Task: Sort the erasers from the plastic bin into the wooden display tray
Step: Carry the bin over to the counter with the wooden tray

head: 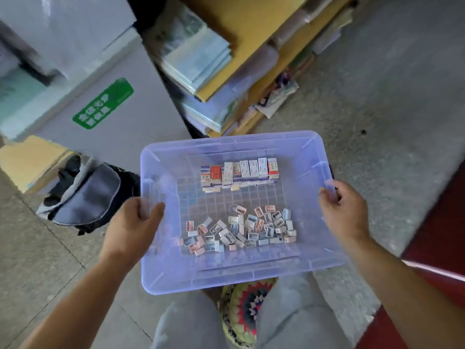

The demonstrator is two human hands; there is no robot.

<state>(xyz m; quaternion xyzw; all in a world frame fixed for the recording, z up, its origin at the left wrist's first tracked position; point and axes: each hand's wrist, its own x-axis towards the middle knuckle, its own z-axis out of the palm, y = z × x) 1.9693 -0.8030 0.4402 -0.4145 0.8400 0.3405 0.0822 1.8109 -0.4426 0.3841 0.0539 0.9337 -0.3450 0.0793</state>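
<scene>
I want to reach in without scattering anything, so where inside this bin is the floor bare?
Bare floor: the band between the row of eraser packs at the far wall and the loose erasers nearer you, widest toward the left wall of the bin. Crowded: the near side, where the loose erasers spread across most of the floor.

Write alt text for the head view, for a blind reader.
A left hand and right hand grip opposite rims of a translucent purple plastic bin. Inside, loose erasers lie heaped at the near side and a row of small boxes stands at the far side.
</scene>
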